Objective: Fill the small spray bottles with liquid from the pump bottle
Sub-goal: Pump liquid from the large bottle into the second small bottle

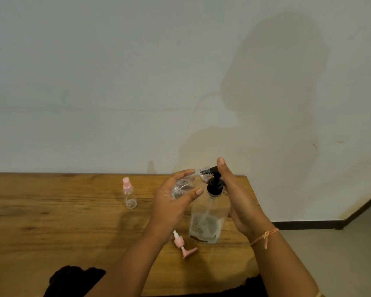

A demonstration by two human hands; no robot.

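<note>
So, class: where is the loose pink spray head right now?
In the head view, the pink spray head lies on the wooden table, just left of the pump bottle's base, toward the near edge.

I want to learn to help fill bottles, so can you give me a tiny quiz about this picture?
1. True or false: the right hand touches the black pump head of the pump bottle.
2. What does the left hand hold up at the spout? A) a cup B) a small clear bottle C) a spoon
3. Fill in: the spray bottle standing alone on the table has a ____ cap.

Key: 1 true; 2 B; 3 pink.
</note>
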